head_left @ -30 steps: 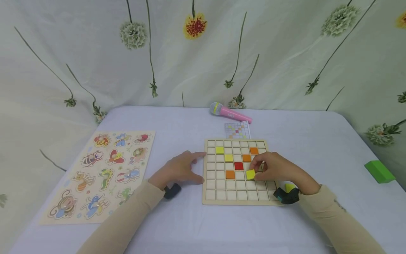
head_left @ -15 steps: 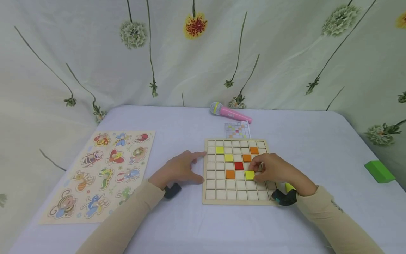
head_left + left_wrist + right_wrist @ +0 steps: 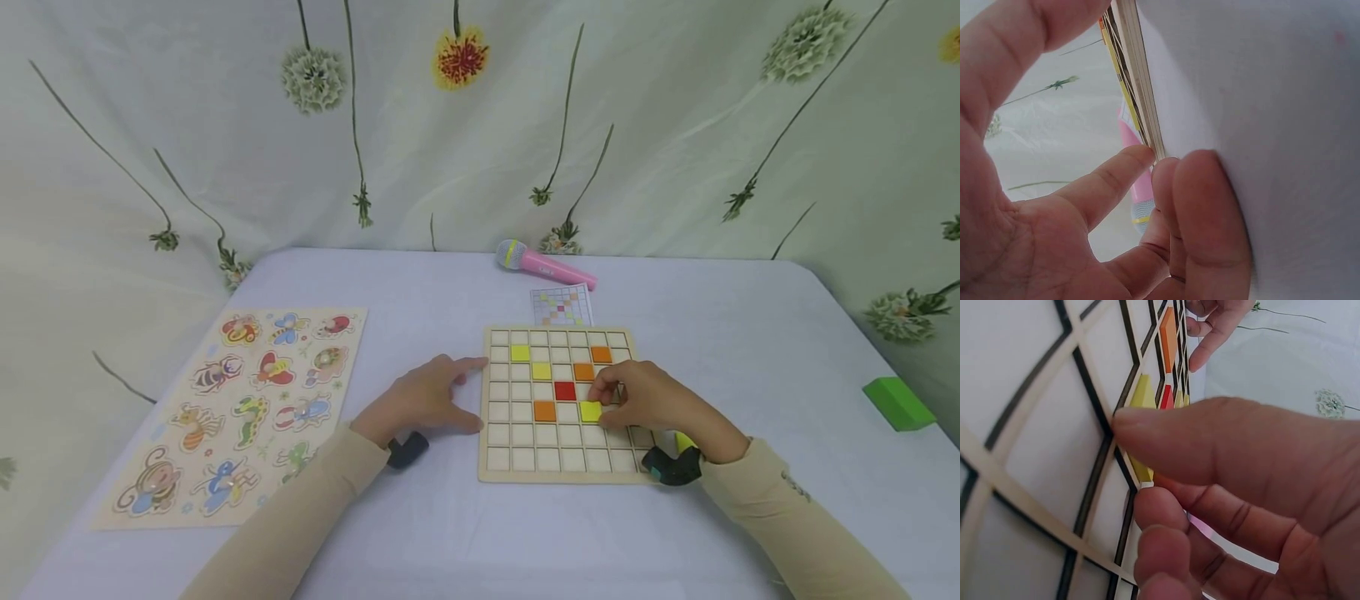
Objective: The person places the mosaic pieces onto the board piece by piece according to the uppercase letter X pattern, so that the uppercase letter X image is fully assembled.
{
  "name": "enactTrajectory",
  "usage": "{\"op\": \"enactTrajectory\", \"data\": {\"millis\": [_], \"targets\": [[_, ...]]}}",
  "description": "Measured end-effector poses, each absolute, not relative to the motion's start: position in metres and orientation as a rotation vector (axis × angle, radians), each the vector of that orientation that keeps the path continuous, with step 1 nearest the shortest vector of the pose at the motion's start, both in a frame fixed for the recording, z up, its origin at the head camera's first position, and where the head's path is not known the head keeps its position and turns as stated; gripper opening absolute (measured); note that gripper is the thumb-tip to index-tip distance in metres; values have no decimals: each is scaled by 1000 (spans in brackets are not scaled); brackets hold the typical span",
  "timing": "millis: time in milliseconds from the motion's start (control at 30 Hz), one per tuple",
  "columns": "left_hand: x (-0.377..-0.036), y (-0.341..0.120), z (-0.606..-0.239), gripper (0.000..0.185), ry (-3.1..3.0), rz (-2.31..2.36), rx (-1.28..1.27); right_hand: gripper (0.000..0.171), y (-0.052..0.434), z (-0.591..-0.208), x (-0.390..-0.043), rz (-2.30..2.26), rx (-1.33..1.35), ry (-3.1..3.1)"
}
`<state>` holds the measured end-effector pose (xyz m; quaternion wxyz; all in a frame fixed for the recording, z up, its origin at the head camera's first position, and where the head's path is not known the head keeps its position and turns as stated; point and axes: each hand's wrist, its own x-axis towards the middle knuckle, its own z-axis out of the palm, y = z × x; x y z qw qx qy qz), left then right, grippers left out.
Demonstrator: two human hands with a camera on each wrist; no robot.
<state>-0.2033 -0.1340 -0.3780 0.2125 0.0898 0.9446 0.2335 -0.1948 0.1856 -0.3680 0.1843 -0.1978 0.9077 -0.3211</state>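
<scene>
A wooden grid board (image 3: 525,477) lies in front of me with yellow, orange and red tiles in some cells. My right hand (image 3: 603,402) pinches a yellow tile (image 3: 589,411) that sits low in a cell right of centre, below the red tile (image 3: 565,391). In the right wrist view the thumb and a finger close on that yellow tile (image 3: 1142,400) from both sides. My left hand (image 3: 465,396) rests on the table with loose fingertips against the board's left edge (image 3: 1141,94).
A pattern card (image 3: 561,306) and a pink toy microphone (image 3: 543,267) lie behind the board. An animal peg puzzle (image 3: 240,408) is at the left, a green block (image 3: 896,403) at the far right. A small yellow piece (image 3: 684,442) shows by my right wrist.
The right hand has lowered the yellow tile from a tilted hold just above the board into its cell. The left hand has stayed put.
</scene>
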Motion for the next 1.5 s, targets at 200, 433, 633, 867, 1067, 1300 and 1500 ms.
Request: {"op": "enactTrajectory", "data": {"millis": [200,433,633,867,1067,1300,1500], "targets": [[-203,-134,-376,95,2625,646,260,18,188,-367,-196,-917,-578,2533],[-203,-133,-378,94,2628,643,268,18,203,-359,-194,-986,-631,2475],[-203,-133,-377,95,2623,651,269,20,229,-355,-196,-1064,-629,2418],[-203,-134,-377,95,2627,645,279,21,264,-354,-191,-1065,-535,2456],[-203,-134,-377,95,2631,638,273,20,293,-358,-185,-1048,-499,2429],[-204,-135,-378,97,2629,649,273,18,329,-371,-176,-1043,-639,2388],[-204,-136,-378,97,2623,654,270,19,347,-383,-167,-997,-677,2385]]}}
